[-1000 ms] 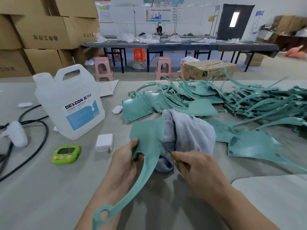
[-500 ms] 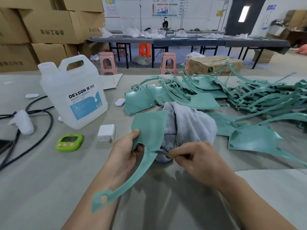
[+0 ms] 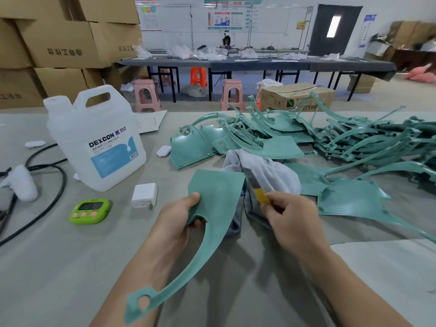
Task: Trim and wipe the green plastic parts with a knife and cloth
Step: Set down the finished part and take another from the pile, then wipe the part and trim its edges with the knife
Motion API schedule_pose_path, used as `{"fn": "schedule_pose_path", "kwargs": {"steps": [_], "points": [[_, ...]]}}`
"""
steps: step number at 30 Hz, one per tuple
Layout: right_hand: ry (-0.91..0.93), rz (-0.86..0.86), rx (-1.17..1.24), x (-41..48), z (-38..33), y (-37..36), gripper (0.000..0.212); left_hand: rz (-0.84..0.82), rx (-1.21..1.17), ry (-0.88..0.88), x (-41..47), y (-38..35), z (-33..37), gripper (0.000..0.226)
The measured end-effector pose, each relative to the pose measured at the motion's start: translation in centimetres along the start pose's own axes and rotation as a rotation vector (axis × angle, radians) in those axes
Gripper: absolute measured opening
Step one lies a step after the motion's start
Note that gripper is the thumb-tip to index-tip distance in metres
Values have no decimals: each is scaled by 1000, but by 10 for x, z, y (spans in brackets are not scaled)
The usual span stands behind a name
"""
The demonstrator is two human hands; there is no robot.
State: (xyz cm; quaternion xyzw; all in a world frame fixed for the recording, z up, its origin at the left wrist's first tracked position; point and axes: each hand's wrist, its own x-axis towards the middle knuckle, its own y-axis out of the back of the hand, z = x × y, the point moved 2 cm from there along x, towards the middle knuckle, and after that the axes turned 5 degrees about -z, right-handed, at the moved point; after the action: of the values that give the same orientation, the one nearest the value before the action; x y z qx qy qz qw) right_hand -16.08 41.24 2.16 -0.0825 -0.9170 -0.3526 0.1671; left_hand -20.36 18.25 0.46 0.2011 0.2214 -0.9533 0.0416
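My left hand [image 3: 179, 220] grips a green plastic part [image 3: 215, 197] by its inner notch, thumb on top. The part has a flat plate at the top and a long curved arm ending in a ring near my left forearm. My right hand [image 3: 290, 220] pinches a knife [image 3: 256, 188] with a yellow handle, its blade pointing up along the plate's right edge. A grey cloth [image 3: 266, 173] lies crumpled on the table just behind both hands. A heap of green parts [image 3: 342, 142] covers the table to the right.
A white DEXCON jug [image 3: 99, 138] stands at the left. In front of it lie a green timer [image 3: 89, 211] and a white charger block [image 3: 144, 195]. Black cables [image 3: 47, 204] loop at the far left. A white board [image 3: 389, 267] sits at the lower right.
The knife has swung from lying sideways near the part's lower edge to pointing upward along the plate's right edge. My left hand keeps the same grip on the part.
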Motion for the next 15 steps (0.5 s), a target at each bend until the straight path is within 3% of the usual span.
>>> {"fn": "schedule_pose_path", "kwargs": {"steps": [10, 15], "points": [[248, -410, -66, -15, -32, -17, 42, 254, -210, -257, 0, 16, 16, 8], [172, -501, 32, -14, -29, -14, 35, 254, -281, -288, 0, 18, 19, 11]]}}
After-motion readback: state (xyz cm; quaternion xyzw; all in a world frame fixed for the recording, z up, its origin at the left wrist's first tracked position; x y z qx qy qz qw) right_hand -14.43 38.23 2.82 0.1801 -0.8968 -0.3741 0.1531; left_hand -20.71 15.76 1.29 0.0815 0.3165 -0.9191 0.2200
